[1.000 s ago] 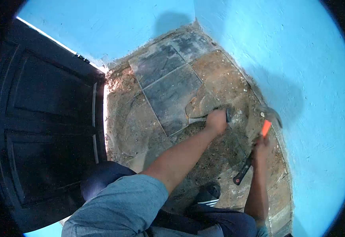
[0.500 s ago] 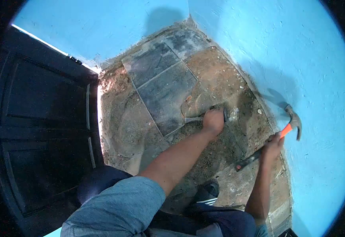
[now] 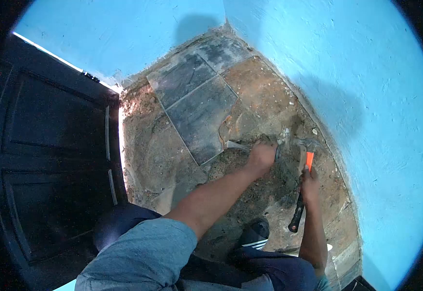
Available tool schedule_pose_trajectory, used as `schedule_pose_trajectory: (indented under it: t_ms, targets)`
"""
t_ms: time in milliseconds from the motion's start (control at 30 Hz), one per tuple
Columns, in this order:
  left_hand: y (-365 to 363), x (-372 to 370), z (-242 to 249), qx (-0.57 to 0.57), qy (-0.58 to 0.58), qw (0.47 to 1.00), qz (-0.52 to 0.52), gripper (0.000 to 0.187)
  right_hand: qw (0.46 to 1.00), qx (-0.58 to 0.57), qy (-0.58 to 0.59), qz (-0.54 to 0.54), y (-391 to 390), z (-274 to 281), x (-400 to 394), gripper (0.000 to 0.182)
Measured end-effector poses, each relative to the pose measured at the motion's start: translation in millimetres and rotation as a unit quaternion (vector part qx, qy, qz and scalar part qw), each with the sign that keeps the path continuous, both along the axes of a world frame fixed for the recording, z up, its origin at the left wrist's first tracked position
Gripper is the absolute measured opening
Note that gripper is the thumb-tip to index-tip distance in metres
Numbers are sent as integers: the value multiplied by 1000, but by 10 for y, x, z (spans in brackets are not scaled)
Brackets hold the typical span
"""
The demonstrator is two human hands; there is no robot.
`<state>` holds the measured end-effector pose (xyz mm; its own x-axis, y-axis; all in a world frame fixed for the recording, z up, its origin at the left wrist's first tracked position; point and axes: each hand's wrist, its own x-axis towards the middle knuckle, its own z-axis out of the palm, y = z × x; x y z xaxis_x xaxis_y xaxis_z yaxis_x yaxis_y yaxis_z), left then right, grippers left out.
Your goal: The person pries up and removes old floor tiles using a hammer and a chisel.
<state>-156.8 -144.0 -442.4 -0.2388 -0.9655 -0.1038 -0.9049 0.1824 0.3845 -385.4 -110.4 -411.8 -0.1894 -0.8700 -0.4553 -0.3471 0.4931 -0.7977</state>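
My left hand [image 3: 262,156] is closed around a chisel, whose flat metal blade [image 3: 238,145] points left. The blade's tip lies at the broken right edge of a dark grey floor tile [image 3: 199,119]. In my right hand [image 3: 310,186] is a claw hammer [image 3: 309,160] with an orange and black handle, gripped partway along. The hammer's head is to the right of the chisel's butt end, a short gap away, and is slightly blurred. Most of the chisel's handle is hidden by my left fingers.
More grey tiles [image 3: 226,52] run up to the corner. Rough, bare floor [image 3: 257,87] with loose debris surrounds them. Blue walls [image 3: 318,43] rise behind and on the right. A dark panelled door [image 3: 56,116] stands at left. My shoe [image 3: 254,235] is just below the work area.
The hammer has swung down and left from beside the right wall, bringing its head close to the chisel's butt end. My left hand and the chisel stay nearly in place.
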Motion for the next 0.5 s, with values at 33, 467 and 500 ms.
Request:
schedule_pose_trajectory:
  t_ms: [33, 467, 500]
  targets:
    - [20, -18, -32, -16, 3, 1000, -18, 24, 1000, 2, -22, -13, 2, 24, -7, 29]
    - [-223, 143, -78, 61, 37, 995, 66, 33, 996, -30, -28, -76, -1, 191, -375, 26]
    - [-238, 151, -45, 54, 43, 995, 78, 34, 995, -35, -35, -91, -22, 320, -378, 26]
